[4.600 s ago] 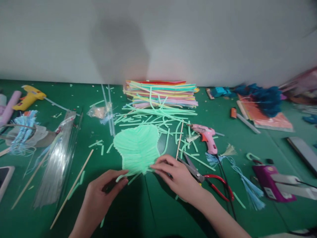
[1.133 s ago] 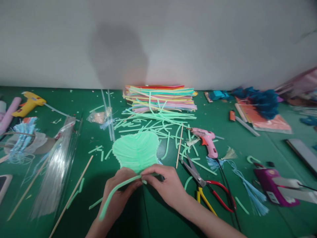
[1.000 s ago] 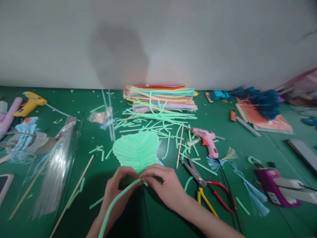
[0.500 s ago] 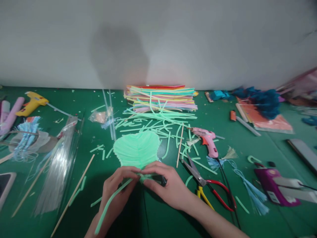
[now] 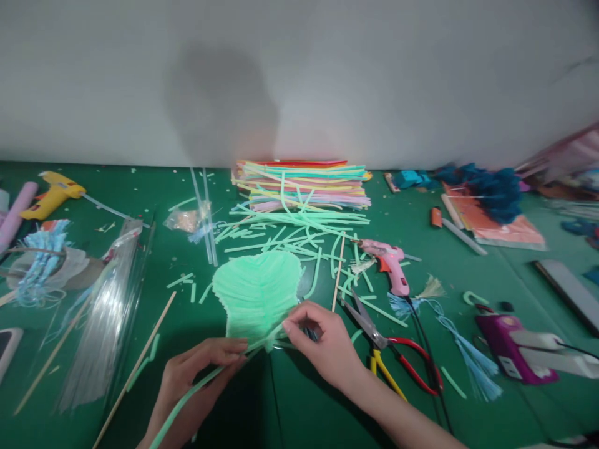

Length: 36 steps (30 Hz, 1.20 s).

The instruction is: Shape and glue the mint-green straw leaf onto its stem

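A flat leaf-shaped piece made of mint-green straws (image 5: 258, 292) lies on the green table (image 5: 299, 399) in front of me. My left hand (image 5: 196, 374) pinches a long mint-green straw (image 5: 187, 399) that runs from the leaf's base down to the lower left. My right hand (image 5: 322, 340) presses its fingertips on the leaf's lower right edge, where the straw meets it. Something small and dark shows under the right fingers; I cannot tell what.
Red-and-yellow-handled scissors (image 5: 393, 349) lie just right of my right hand, a pink glue gun (image 5: 390, 265) beyond them. Loose green straw pieces and a stack of coloured straws (image 5: 302, 181) lie behind. A wooden skewer (image 5: 135, 368), clear straws (image 5: 107, 312), a yellow glue gun (image 5: 51, 190) lie left.
My left hand has slid back toward me along the long straw, away from the leaf. My right hand shifted slightly right and stays at the leaf's base.
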Each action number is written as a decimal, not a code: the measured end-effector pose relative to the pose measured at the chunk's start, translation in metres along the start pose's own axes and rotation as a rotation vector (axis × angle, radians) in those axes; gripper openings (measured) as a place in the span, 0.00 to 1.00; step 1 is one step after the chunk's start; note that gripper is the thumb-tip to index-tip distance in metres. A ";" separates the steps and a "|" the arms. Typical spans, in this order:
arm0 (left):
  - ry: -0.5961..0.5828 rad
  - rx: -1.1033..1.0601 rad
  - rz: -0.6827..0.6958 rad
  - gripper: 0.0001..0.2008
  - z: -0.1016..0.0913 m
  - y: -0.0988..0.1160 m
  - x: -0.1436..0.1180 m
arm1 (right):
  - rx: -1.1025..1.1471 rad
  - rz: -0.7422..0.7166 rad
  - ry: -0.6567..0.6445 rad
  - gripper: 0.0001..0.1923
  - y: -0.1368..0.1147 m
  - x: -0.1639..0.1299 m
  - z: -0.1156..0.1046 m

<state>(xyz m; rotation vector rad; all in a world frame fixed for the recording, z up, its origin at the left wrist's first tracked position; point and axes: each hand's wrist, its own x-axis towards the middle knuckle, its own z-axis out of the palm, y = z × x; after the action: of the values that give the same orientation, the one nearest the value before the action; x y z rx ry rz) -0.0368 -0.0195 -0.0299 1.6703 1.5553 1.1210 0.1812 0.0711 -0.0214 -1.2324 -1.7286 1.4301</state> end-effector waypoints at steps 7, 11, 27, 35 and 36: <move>0.026 0.148 -0.013 0.03 -0.010 -0.010 -0.023 | -0.107 0.040 0.029 0.10 0.011 -0.012 -0.009; 0.085 0.273 0.038 0.07 -0.012 -0.013 -0.031 | -0.179 0.001 0.045 0.08 0.010 -0.023 -0.014; -0.031 0.340 0.080 0.11 -0.027 -0.013 -0.054 | -0.358 -0.149 0.060 0.09 0.026 -0.053 -0.024; -0.005 0.416 0.095 0.06 -0.027 -0.012 -0.052 | -0.463 -0.189 0.079 0.09 0.024 -0.048 -0.024; -0.007 0.432 0.062 0.08 -0.030 -0.015 -0.056 | -0.495 -0.207 0.070 0.07 0.022 -0.049 -0.026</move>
<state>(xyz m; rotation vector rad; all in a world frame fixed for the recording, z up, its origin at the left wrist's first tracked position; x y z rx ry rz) -0.0682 -0.0758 -0.0386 2.0068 1.8482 0.8455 0.2300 0.0379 -0.0299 -1.2780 -2.1650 0.8546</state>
